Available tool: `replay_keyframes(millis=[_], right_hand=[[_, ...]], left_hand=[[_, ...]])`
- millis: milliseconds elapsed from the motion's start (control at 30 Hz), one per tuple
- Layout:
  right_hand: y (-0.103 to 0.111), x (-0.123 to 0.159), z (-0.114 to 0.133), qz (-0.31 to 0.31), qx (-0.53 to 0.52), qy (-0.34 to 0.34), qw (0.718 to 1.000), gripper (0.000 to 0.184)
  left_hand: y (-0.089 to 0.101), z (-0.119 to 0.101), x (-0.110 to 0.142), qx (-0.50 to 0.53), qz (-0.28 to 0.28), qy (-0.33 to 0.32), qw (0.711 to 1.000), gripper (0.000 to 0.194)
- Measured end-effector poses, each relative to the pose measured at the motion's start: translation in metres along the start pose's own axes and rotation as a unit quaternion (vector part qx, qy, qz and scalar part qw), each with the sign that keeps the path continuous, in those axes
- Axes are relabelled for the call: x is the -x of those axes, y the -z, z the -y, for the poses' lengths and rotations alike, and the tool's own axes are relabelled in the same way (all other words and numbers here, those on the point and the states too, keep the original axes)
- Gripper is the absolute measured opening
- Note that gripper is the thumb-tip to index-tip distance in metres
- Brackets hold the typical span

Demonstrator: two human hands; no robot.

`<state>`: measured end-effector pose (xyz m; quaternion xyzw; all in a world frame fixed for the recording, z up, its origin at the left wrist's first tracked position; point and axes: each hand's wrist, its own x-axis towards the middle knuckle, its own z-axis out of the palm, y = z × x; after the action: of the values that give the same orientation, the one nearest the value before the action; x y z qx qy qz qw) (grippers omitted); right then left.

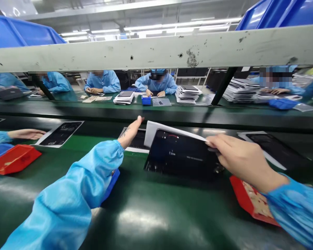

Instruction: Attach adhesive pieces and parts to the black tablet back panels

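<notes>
My right hand (240,156) pinches the upper right corner of a glossy black panel with a white backing sheet (182,152). The panel is tilted up over the green work surface, its dark face towards me, with small marks on it. My left hand (131,133) is stretched out, seen edge-on, and holds nothing visible. Behind it lies another black panel on a white sheet (139,140), partly covered by the hand and the raised panel. Whether the left fingertips touch that panel, I cannot tell.
A red bin of small pale pieces (261,201) sits under my right forearm; a blue bin (111,185) is partly behind my left sleeve. More panels lie left (61,133) and right (273,147). A neighbour's hand (27,134) reaches in. A metal beam (156,52) crosses overhead.
</notes>
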<state>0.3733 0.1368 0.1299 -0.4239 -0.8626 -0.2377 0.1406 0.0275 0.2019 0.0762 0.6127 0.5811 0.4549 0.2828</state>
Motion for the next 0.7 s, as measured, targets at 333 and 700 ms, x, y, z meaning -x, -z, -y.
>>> replay_keyframes(millis=[333,700], right_hand=[[0.022,-0.002,0.002,0.269,-0.148,-0.010,0.952,0.012],[-0.090,0.057,0.080,0.340,-0.257,0.015,0.905,0.027]], left_hand=[[-0.032,-0.043,0.219,0.516,0.409,0.306,0.687,0.069],[-0.020,0.028,0.271,0.312,0.331,0.402,0.795,0.057]])
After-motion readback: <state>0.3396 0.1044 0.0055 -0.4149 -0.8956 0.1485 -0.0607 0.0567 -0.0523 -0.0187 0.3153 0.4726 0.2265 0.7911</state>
